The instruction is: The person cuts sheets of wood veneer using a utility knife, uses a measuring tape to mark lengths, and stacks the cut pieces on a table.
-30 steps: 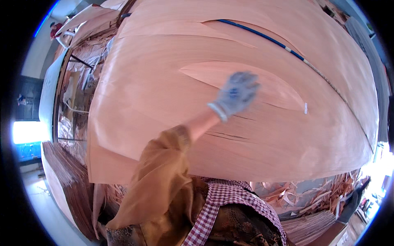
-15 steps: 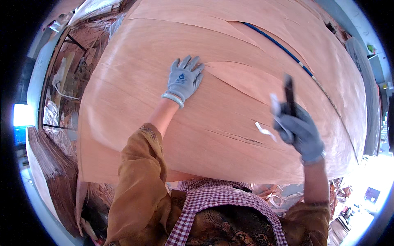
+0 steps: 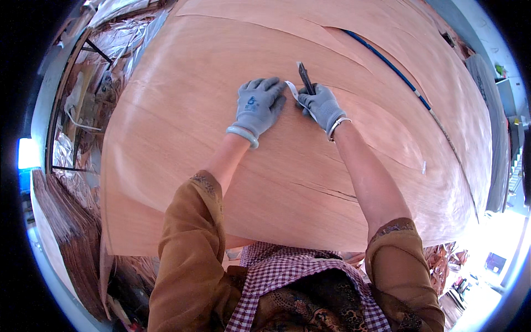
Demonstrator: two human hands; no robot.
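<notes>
My gloved left hand (image 3: 260, 105) lies on the large pale pink wood veneer sheet (image 3: 166, 94), fingers slightly bent on the surface. Just right of it, my gloved right hand (image 3: 321, 105) grips a slim dark tool (image 3: 304, 76), probably a blade, along with a white tape strip (image 3: 293, 89). The strip's upper end reaches beside my left fingertips. A pointed veneer piece or split (image 3: 381, 133) lies to the right of my hands, with a small white tape piece (image 3: 423, 167) near its right end. Long cracks (image 3: 326, 191) run through the sheet lower down.
A long blue-and-pale rod (image 3: 387, 62) lies diagonally across the upper right of the sheet. Scrap veneer and a metal frame (image 3: 94, 50) are at the left, with stacked veneer edges (image 3: 66, 221) at lower left. More scraps (image 3: 440, 260) lie at lower right.
My right hand has come in from the lower right to beside my left hand, carrying the tool and strip. My left hand has shifted left since a second ago, then slightly right.
</notes>
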